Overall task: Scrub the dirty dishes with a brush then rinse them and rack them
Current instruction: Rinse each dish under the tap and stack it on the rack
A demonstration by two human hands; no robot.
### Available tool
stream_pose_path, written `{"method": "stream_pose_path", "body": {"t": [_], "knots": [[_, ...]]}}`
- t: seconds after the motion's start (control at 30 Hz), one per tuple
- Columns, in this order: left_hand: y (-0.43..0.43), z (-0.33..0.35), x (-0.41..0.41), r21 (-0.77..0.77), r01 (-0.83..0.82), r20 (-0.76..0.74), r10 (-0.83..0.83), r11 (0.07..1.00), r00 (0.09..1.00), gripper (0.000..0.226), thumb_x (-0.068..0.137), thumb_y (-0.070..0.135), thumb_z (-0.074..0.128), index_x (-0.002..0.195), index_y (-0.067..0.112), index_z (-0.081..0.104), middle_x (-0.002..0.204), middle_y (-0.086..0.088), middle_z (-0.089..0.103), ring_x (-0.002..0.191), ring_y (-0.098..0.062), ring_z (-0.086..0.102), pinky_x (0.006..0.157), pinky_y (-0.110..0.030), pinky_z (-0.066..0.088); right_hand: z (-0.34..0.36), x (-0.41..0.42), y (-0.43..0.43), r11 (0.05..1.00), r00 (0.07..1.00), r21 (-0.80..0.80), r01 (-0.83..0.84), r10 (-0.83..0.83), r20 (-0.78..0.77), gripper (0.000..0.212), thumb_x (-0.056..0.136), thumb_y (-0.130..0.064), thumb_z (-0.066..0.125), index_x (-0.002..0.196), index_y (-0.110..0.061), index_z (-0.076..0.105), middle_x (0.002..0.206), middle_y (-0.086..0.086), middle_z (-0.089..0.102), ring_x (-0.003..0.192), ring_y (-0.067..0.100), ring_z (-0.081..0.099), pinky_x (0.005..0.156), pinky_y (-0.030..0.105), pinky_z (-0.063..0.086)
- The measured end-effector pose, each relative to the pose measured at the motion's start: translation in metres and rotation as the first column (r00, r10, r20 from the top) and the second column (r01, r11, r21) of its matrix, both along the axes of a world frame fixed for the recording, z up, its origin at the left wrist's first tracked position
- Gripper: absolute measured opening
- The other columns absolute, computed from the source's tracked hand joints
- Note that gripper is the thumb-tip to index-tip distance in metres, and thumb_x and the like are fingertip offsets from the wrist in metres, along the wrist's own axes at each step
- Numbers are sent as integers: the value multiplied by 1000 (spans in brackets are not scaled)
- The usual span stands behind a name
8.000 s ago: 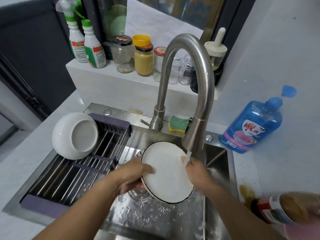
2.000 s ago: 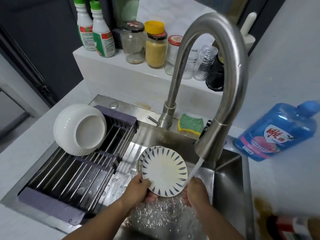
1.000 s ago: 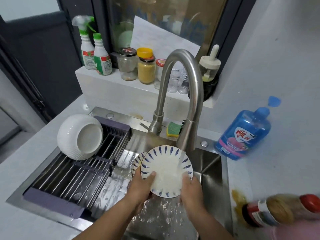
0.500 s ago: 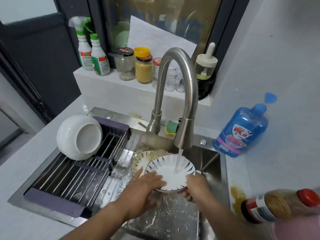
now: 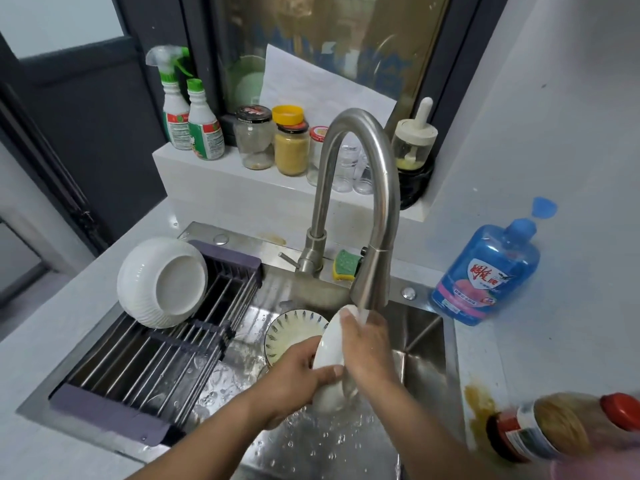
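I'm rinsing a white plate (image 5: 327,344) under the faucet (image 5: 374,275), fingers of my left hand (image 5: 294,375) and right hand (image 5: 367,351) gripping it, with 1 bowl (image 5: 162,282) racked and 1 patterned plate (image 5: 291,332) waiting.

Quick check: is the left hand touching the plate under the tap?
Touching. In the head view the left hand grips the white plate, its thumb lying across the plate's near face.

That faucet head (image 5: 372,282) hangs low over the sink's (image 5: 422,341) middle, patterned plate (image 5: 294,332) sits by its back wall; white bowl (image 5: 162,282) crowds the rack's (image 5: 145,368) far corner, near bars free for me.
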State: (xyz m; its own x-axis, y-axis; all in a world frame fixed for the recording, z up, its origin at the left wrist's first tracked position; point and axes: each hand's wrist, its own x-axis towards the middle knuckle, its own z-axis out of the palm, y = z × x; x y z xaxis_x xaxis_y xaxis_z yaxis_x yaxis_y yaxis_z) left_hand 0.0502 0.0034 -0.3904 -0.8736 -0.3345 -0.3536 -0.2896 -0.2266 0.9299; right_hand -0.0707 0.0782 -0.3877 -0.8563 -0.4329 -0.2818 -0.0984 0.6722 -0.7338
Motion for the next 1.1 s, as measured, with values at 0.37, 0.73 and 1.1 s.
{"method": "stream_pose_path", "body": {"t": [0.37, 0.73, 1.1], "knots": [[6, -3, 15, 216, -50, -19, 56, 975, 998, 32, 98, 13, 68, 128, 13, 59, 118, -13, 74, 106, -34, 71, 82, -53, 58, 21, -8, -26, 981, 981, 139, -136, 114, 158, 53, 106, -56, 24, 140, -26, 54, 144, 15, 52, 132, 33, 48, 103, 37, 36], [5, -8, -20, 729, -541, 296, 519, 420, 802, 36, 104, 10, 52, 130, -14, 57, 117, -33, 68, 106, -40, 71, 75, -50, 63, 3, 30, -10, 829, 811, 403, -387, 514, -279, 49, 106, -45, 17, 112, -30, 63, 118, 0, 68, 111, 25, 60, 96, 41, 42], [-10, 2, 3, 785, -494, 269, 512, 373, 816, 27, 108, 8, 42, 124, -11, 51, 108, -36, 70, 83, -44, 75, 55, -57, 61, -31, -25, 8, 968, 898, 38, 247, -243, 366, 47, 97, -47, 43, 121, -15, 67, 112, 10, 69, 103, 31, 65, 97, 48, 53]]}}
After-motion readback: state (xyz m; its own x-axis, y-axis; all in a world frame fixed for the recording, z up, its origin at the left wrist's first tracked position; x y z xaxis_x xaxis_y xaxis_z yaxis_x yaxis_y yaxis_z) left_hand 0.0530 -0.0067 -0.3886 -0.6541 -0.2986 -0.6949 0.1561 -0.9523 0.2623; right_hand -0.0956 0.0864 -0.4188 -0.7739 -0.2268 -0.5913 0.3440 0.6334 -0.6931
